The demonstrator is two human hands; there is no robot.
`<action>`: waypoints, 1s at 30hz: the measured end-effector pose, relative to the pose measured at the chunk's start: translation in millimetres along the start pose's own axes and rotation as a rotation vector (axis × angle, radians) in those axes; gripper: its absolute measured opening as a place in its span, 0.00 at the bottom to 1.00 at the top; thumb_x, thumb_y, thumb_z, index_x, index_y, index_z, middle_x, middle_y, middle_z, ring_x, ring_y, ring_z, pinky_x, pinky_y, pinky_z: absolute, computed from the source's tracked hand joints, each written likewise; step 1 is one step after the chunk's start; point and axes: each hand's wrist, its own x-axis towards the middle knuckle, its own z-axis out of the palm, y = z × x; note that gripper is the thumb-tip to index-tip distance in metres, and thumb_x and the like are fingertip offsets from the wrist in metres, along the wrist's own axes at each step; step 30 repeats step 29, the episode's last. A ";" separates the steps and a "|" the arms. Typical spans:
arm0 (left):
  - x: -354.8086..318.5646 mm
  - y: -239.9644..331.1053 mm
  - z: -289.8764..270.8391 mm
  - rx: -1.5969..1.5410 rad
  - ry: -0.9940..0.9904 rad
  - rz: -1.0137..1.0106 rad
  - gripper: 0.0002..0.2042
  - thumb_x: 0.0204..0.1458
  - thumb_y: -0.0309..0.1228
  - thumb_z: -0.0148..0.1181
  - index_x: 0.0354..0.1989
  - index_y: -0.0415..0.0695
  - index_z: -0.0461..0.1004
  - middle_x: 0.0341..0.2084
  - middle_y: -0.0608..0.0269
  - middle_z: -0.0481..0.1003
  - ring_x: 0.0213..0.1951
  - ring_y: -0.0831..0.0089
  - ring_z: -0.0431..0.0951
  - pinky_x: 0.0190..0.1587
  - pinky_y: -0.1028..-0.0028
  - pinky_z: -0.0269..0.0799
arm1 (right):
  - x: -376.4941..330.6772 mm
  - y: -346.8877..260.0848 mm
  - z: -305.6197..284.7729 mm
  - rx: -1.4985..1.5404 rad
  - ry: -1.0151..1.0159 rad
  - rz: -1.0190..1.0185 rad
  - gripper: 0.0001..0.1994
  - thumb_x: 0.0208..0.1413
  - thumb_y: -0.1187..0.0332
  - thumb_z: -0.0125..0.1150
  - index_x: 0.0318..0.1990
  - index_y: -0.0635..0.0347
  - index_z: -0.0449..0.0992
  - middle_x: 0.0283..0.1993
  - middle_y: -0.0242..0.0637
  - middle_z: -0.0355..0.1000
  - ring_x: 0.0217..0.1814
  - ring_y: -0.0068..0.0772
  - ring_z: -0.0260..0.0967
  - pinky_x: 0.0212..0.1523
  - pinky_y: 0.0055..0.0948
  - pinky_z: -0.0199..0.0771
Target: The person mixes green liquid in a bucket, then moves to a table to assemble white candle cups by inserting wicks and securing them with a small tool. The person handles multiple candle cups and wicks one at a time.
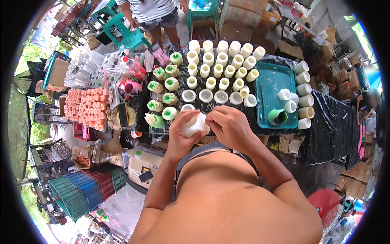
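A white, rounded, cup-like piece (194, 125) sits in my left hand (177, 134), whose fingers and thumb wrap round it near the table's front edge. Just to its right, my right hand (231, 124) has its fingers pinched together close to the piece's edge. What those fingertips hold, if anything, is hidden. Beyond my hands stands a row of wide white translucent cups (206, 95), one with a small cream cylinder (244, 92) leaning in it. Behind them are rows of hollow cream cylinders (218, 70).
Left of the rows stand cream pieces with green tops (155, 86). A teal tray (265, 118) at right holds white cups and a green cup (277, 117); more cylinders (304, 89) line its right side. Peach pieces (85, 106) are stacked far left. A person (152, 12) stands across the table.
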 end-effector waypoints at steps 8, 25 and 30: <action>1.9 8.1 -8.7 0.047 0.006 0.035 0.30 0.44 0.26 0.82 0.58 0.40 0.79 0.50 0.57 0.78 0.52 0.65 0.78 0.57 0.68 0.73 | 5.0 -6.6 -10.0 0.044 0.005 0.075 0.03 0.57 0.74 0.70 0.36 0.60 0.81 0.31 0.40 0.75 0.32 0.44 0.76 0.34 0.38 0.75; -0.4 -5.5 -19.0 -0.018 -0.032 0.032 0.30 0.50 0.34 0.81 0.61 0.40 0.77 0.52 0.60 0.77 0.54 0.67 0.79 0.63 0.64 0.74 | 17.3 -10.0 -10.5 0.032 -0.129 0.128 0.04 0.59 0.70 0.69 0.38 0.58 0.82 0.38 0.41 0.78 0.35 0.46 0.79 0.36 0.40 0.76; -1.4 -7.1 -20.2 0.018 -0.069 0.001 0.31 0.51 0.38 0.80 0.64 0.46 0.76 0.55 0.58 0.77 0.56 0.63 0.79 0.65 0.61 0.73 | 20.2 -9.4 -6.8 -0.051 -0.170 0.085 0.04 0.60 0.70 0.68 0.40 0.58 0.81 0.39 0.42 0.79 0.39 0.47 0.80 0.40 0.43 0.76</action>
